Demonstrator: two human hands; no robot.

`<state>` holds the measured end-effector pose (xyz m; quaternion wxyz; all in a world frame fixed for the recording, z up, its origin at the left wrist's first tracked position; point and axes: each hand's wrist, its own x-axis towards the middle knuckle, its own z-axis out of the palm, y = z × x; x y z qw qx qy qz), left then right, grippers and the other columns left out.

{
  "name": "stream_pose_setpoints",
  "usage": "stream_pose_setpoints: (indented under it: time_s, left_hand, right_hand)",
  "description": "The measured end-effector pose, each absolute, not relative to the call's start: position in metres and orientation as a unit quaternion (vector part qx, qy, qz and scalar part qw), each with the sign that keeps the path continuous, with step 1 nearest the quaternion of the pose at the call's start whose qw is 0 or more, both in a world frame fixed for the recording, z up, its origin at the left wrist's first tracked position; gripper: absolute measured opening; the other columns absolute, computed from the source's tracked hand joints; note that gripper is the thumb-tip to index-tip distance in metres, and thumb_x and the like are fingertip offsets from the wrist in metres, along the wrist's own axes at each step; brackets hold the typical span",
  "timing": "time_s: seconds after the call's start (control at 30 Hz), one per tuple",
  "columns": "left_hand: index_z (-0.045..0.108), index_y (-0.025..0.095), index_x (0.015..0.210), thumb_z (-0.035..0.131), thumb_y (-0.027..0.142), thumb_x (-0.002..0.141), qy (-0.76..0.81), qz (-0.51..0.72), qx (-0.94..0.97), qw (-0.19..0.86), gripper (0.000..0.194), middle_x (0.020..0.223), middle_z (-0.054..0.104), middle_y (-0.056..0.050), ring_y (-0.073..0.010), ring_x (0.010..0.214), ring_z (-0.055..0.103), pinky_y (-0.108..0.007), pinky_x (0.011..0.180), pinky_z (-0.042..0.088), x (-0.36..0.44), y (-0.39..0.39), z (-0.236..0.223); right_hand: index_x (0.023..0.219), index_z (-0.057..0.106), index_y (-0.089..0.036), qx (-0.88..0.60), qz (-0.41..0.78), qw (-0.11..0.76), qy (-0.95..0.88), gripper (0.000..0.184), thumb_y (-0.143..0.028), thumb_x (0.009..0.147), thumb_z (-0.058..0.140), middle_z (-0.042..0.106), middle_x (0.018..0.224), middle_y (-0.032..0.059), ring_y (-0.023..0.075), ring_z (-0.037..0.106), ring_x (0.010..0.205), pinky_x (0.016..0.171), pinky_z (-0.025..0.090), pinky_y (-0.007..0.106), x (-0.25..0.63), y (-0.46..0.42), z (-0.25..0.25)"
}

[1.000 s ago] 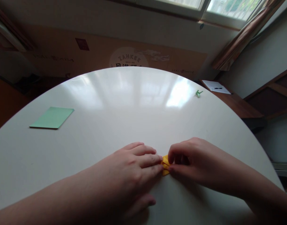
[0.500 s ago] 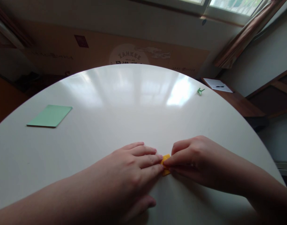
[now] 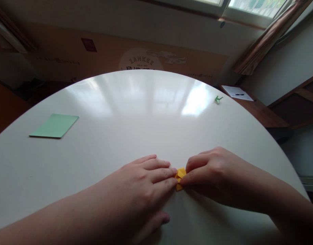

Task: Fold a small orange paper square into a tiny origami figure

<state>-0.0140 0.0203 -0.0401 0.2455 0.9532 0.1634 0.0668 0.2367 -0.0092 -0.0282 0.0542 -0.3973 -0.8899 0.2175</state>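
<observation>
A small folded piece of yellow paper (image 3: 180,177) lies on the round white table (image 3: 136,115) near its front edge. My left hand (image 3: 143,190) lies flat with its fingers stretched out, the fingertips pressing the paper's left side. My right hand (image 3: 212,173) comes in from the right with its fingers curled and pinched on the paper's right side. Most of the paper is hidden under the two sets of fingers.
A stack of green paper (image 3: 54,126) lies at the table's left. A tiny green folded figure (image 3: 218,99) sits near the far right rim. Beyond it a wooden side surface holds a white sheet with a pen (image 3: 237,93). A wall and a window are behind.
My right hand's fingers have closed down over the yellow paper and shifted slightly left. My left hand has stayed pressed in place. The camera tilted a little.
</observation>
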Motion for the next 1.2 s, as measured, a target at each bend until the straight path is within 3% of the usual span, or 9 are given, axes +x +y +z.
stream_pose_setpoints:
  time_s: [0.37,0.63,0.87,1.07,1.2]
  left_hand:
    - [0.054,0.028,0.142,0.055,0.028,0.095,0.146,0.068,0.961,0.226,0.046,0.142,0.063,-0.003,-0.0253,0.128,0.060,-0.042,0.119,0.036,-0.0136,0.0225,-0.0461]
    - [0.060,0.023,0.135,0.056,0.027,0.095,0.158,0.084,0.961,0.209,0.041,0.131,0.069,-0.005,-0.0254,0.124,0.062,-0.040,0.119,0.036,-0.0128,0.0161,-0.0447]
    - [0.060,0.026,0.136,0.055,0.028,0.096,0.155,0.086,0.965,0.193,0.040,0.133,0.068,-0.004,-0.0253,0.122,0.063,-0.040,0.115,0.040,-0.0122,0.0155,-0.0445]
    - [0.058,0.026,0.138,0.051,0.028,0.098,0.150,0.080,0.967,0.191,0.040,0.133,0.067,-0.004,-0.0253,0.121,0.062,-0.041,0.115,0.038,-0.0132,0.0163,-0.0454]
    - [0.057,0.025,0.137,0.053,0.027,0.097,0.153,0.080,0.967,0.186,0.040,0.128,0.067,-0.006,-0.0271,0.119,0.061,-0.041,0.109,0.043,-0.0119,0.0189,-0.0463]
  right_hand:
    - [0.092,0.080,-0.026,-0.409,0.266,0.079,-0.869,0.019,-0.015,0.091,0.065,0.073,0.084,-0.0015,0.0105,0.064,0.069,0.065,0.041,0.022,0.2350,-0.0081,-0.0307]
    - [0.096,0.080,-0.024,-0.411,0.287,0.091,-0.861,0.020,-0.011,0.090,0.065,0.073,0.086,-0.0010,0.0096,0.065,0.069,0.064,0.042,0.021,0.2367,-0.0076,-0.0328]
    - [0.100,0.080,-0.023,-0.415,0.297,0.099,-0.854,0.017,-0.019,0.094,0.064,0.072,0.085,0.0001,0.0099,0.064,0.069,0.063,0.041,0.021,0.2382,-0.0039,-0.0345]
    - [0.088,0.078,-0.023,-0.419,0.261,0.053,-0.868,0.017,-0.015,0.092,0.063,0.068,0.079,-0.0018,0.0085,0.058,0.063,0.060,0.036,0.022,0.2357,-0.0069,-0.0303]
    - [0.096,0.077,-0.027,-0.406,0.237,0.042,-0.882,0.017,-0.019,0.094,0.062,0.068,0.080,-0.0025,0.0103,0.057,0.066,0.063,0.036,0.025,0.2356,-0.0073,-0.0274]
